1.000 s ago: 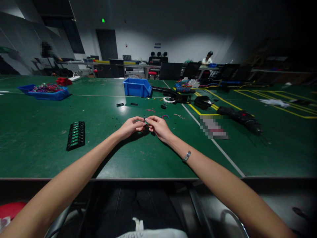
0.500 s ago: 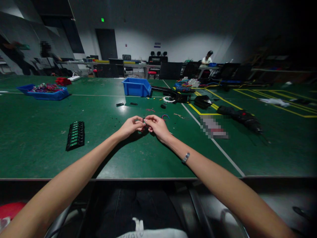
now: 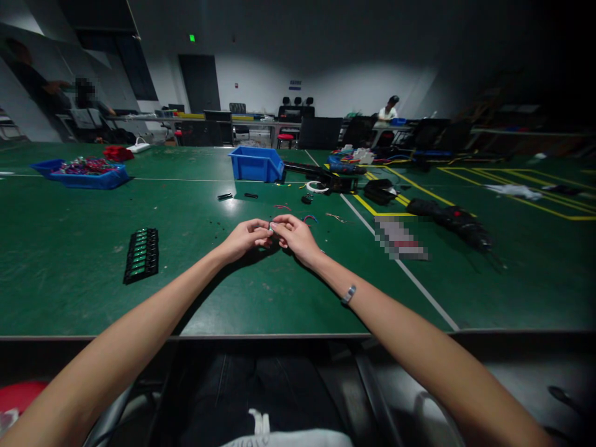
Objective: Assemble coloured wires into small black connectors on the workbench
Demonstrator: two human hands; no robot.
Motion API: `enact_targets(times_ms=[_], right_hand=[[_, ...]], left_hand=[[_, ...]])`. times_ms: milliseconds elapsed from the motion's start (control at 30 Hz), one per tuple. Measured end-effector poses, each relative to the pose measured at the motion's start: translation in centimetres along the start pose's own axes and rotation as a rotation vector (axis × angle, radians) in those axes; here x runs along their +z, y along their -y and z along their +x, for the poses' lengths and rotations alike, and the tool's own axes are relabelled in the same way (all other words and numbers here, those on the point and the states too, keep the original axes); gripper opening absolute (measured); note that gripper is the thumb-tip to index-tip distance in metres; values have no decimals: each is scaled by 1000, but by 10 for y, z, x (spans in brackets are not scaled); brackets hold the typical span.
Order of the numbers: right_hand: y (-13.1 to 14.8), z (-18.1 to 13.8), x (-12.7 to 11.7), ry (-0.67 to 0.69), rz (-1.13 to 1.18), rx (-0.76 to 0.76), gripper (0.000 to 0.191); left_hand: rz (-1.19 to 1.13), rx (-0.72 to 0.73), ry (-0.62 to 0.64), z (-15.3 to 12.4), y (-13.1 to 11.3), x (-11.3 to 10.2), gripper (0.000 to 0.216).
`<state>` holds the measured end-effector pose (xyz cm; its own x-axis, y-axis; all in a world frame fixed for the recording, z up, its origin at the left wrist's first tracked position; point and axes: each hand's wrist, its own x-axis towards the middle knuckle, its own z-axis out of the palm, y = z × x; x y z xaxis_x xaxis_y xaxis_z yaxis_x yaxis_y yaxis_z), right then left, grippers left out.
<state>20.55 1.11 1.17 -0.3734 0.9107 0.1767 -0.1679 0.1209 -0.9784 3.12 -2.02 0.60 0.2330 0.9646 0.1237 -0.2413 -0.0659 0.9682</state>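
Note:
My left hand (image 3: 248,239) and my right hand (image 3: 295,236) meet above the green table, fingertips pinched together. Between them is a small dark piece (image 3: 270,226) with a light spot, mostly covered by the fingers and too small to name. Both hands are closed on it. To the left lies a black holder with a row of green strips (image 3: 142,254). Beyond the hands are two short black strips (image 3: 251,195), a red wire (image 3: 282,207) and a red-and-blue wire bundle (image 3: 310,218).
A blue bin (image 3: 257,164) stands behind the hands. At the far left, a blue tray (image 3: 93,180) holds red wiring. To the right lie a black power tool (image 3: 451,223), a white cable coil (image 3: 317,187) and a blurred-out flat item (image 3: 400,239). People are in the background.
My hands stay almost in place; the small piece between the fingertips now shows a lighter face. At the far left, a background person has shifted and stands more upright.

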Motion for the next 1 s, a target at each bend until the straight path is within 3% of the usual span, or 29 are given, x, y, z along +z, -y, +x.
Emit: enact_targets(times_ms=[1000], right_hand=[[-1,1,-7,101,37,-15,42]], left_hand=[[-38,-4,63,-4,-6,3,36]])
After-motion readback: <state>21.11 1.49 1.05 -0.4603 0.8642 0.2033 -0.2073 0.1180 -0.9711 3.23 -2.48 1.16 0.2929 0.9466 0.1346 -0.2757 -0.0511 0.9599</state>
